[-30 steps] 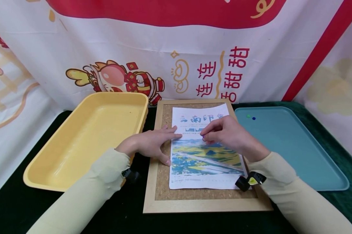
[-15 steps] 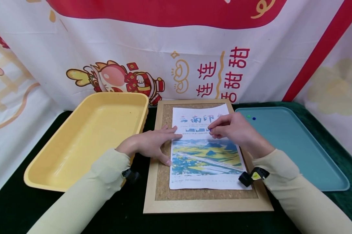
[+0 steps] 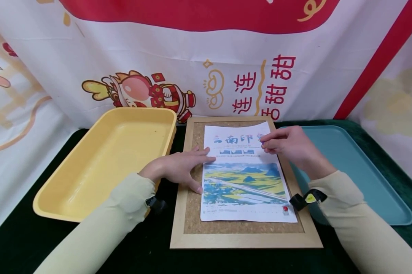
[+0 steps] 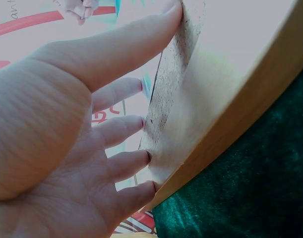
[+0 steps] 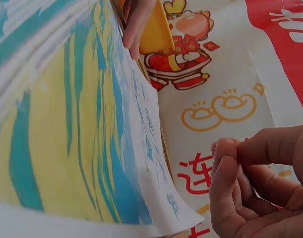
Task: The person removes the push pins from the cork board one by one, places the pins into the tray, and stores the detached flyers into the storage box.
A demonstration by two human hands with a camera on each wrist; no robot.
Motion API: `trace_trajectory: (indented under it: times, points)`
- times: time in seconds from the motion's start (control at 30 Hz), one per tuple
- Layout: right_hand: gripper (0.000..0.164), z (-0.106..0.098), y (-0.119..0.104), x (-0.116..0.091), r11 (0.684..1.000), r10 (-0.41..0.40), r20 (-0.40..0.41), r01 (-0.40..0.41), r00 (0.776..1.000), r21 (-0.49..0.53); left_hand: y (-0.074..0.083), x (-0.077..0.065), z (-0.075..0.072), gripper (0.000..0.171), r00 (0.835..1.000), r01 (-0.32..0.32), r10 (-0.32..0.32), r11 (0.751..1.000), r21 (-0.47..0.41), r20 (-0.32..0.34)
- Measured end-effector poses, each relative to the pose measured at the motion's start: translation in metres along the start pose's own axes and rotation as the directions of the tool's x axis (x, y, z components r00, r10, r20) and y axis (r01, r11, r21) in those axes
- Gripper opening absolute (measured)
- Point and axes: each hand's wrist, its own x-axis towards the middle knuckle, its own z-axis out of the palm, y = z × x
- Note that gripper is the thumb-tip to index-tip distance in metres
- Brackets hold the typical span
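Observation:
A printed landscape poster (image 3: 243,182) lies on a wood-framed cork board (image 3: 240,227). My left hand (image 3: 182,167) rests with spread fingers at the poster's left edge, its thumb over the cork. In the left wrist view the fingers (image 4: 121,134) are straight beside the board's frame (image 4: 191,129). Near the poster's top right corner, my right hand (image 3: 291,146) pinches a small purple-blue pushpin (image 3: 262,143), mostly hidden by the fingertips. In the right wrist view, thumb and index finger (image 5: 265,144) meet close to the poster's curled corner (image 5: 188,218).
A deep yellow tray (image 3: 45,205) stands left of the board. To the right lies a flat blue tray (image 3: 370,182), partly behind my right arm. Dark green cloth (image 3: 123,255) covers the table. A white and red printed sheet (image 3: 178,45) hangs behind.
My right hand has moved right and slightly away from me, from the poster's middle to its top right corner, still pinching the pushpin. My left hand stays at the poster's left edge.

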Motion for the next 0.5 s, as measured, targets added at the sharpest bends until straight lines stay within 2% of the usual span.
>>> trace_trajectory:
  times: [0.5]
  points:
    - [0.044,-0.025,0.019,0.006,0.999,0.012,-0.105,-0.016,0.994,-0.043,0.0,0.0,0.0,0.094,1.0,0.007,-0.007,1.0,0.007,0.003]
